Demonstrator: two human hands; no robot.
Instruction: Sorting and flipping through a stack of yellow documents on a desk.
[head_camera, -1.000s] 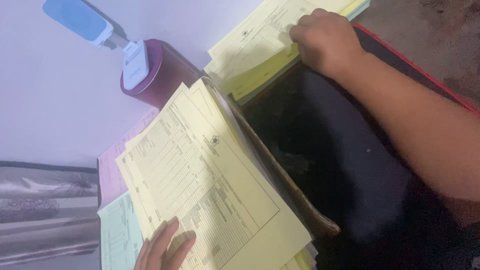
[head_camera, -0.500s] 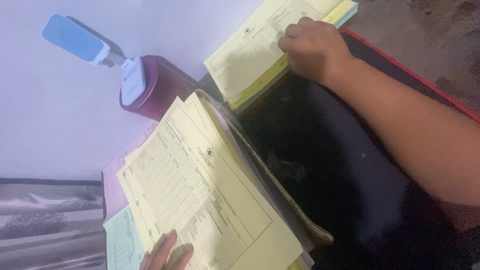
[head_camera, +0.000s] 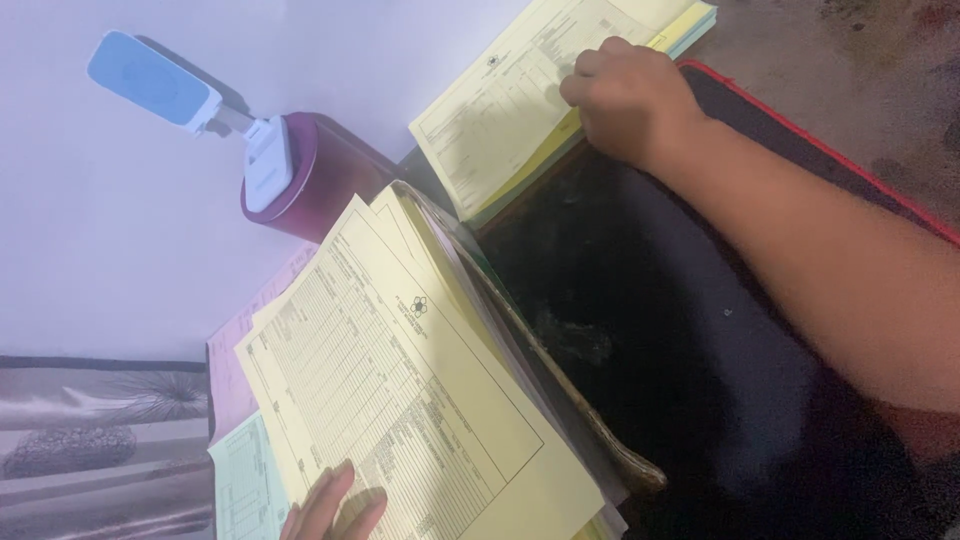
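My left hand (head_camera: 330, 505) rests at the bottom edge with its fingers spread flat on the top sheet of a near stack of pale yellow printed forms (head_camera: 400, 400). That stack is fanned and lifted along a worn brown cover edge (head_camera: 560, 380). My right hand (head_camera: 630, 100) reaches across to a far stack of yellow forms (head_camera: 500, 120). Its fingers are curled and pressed on the stack's right side. The forearm crosses a black mat (head_camera: 700, 320) with a red border.
A maroon cylindrical holder (head_camera: 330, 170) stands between the two stacks, with a white and blue clip-on device (head_camera: 150, 80) on it. Pink (head_camera: 232, 370) and light green (head_camera: 245, 480) sheets stick out under the near stack. A patterned cloth (head_camera: 100, 440) lies at the lower left.
The loose top sheets of the far stack now lie flat under my right hand. My left hand has slipped a little lower on the near stack.
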